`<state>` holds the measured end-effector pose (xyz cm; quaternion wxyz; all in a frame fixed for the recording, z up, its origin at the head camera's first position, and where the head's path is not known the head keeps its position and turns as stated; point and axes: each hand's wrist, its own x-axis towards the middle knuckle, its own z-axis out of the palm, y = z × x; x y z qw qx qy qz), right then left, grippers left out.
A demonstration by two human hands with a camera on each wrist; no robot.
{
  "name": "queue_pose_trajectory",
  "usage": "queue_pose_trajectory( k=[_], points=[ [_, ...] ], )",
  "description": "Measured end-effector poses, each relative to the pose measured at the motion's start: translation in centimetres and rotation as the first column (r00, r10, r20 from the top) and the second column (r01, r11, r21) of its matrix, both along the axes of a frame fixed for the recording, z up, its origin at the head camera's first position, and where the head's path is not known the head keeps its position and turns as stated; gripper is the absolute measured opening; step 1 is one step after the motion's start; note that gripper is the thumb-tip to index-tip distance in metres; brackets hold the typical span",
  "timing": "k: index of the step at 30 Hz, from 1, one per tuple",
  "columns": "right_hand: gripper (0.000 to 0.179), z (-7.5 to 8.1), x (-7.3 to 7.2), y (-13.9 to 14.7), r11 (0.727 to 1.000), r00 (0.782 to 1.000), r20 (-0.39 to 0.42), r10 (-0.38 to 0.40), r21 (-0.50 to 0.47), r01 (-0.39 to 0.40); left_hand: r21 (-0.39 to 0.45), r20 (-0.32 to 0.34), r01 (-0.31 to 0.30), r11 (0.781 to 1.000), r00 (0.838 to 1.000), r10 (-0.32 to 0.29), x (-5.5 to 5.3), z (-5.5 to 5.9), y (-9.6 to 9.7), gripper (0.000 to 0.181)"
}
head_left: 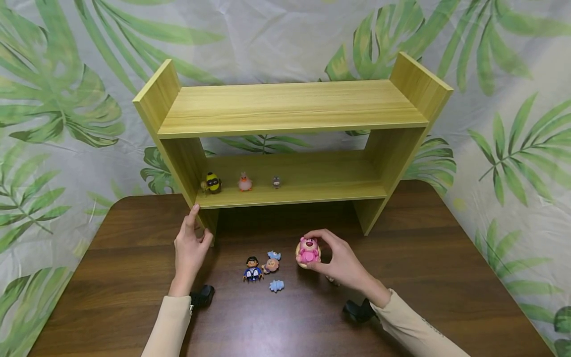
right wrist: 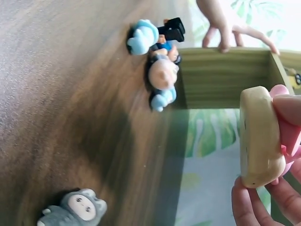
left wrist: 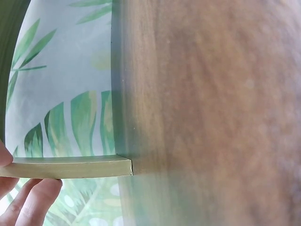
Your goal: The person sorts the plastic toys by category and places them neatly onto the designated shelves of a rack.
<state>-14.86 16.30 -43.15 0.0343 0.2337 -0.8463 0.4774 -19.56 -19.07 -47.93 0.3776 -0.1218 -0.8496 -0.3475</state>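
Observation:
My right hand [head_left: 343,263] grips a pink bear figurine [head_left: 308,250] with a round cream back [right wrist: 259,136], held above the table in front of the shelf. Thumb and fingers sit at opposite edges of it. At the wooden shelf [head_left: 290,201], my left hand [head_left: 191,245] pinches the lower part of the left side panel [left wrist: 70,167], thumb on one face and fingers on the other. A yellow-and-black figurine [head_left: 213,183], a pink duck-like figurine [head_left: 245,182] and a small grey figurine [head_left: 276,182] stand spaced out on the middle board's left half.
On the table [head_left: 111,277] between the hands lie a dark-haired toy man [head_left: 253,270], a round-headed figurine [head_left: 271,266] and two light-blue figurines [head_left: 276,285]. A grey figurine with a white face [right wrist: 77,209] lies below the right hand. Leaf-patterned cloth [head_left: 267,44] hangs behind the shelf.

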Motion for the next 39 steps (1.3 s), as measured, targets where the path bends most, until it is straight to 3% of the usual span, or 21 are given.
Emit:
queue_pose_trajectory(
  k=[17,39],
  points=[
    [0.059,2.5,-0.6,0.6,1.0,0.992,-0.127,0.012,-0.012,-0.014,-0.004,-0.005,0.008,1.0,1.0,-0.008,-0.1,0.0,0.1,0.084],
    [0.056,5.9,-2.1,1.0,0.998,0.975,-0.221,0.03,-0.048,-0.041,0.001,-0.001,0.004,1.0,1.0,-0.004,0.0,0.0,0.0,0.083]
  ],
)
